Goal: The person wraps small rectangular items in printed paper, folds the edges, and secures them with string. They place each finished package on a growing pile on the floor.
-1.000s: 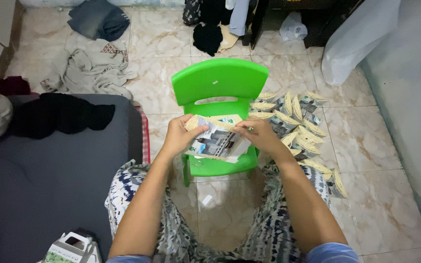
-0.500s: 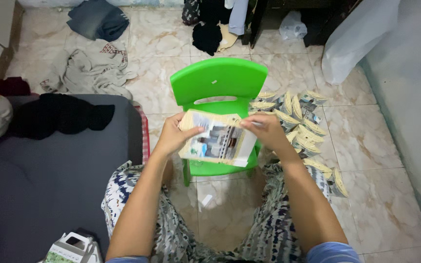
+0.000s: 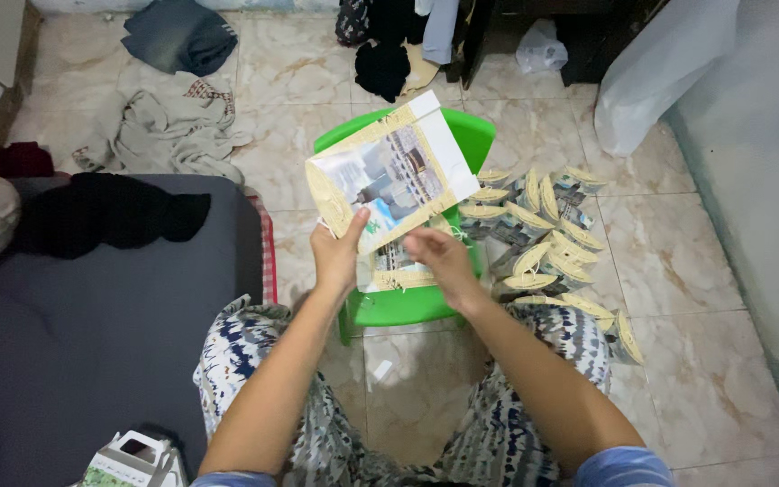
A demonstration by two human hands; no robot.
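Marble floor tiles (image 3: 669,271) are strewn with clothes, and a green plastic chair (image 3: 407,302) is set before the seated person. A printed paper bag (image 3: 389,176) is pinched by its lower corner in the left hand (image 3: 340,252) and raised, tilted, over the chair back. The right hand (image 3: 439,257) is held loosely curled just above a second bag (image 3: 394,271) on the seat; contact cannot be made out. With so slight a grip, the raised bag could be dropped or creased. The seat is largely hidden, and the folded bags (image 3: 543,243) piled to the right are too overlapped to be counted.
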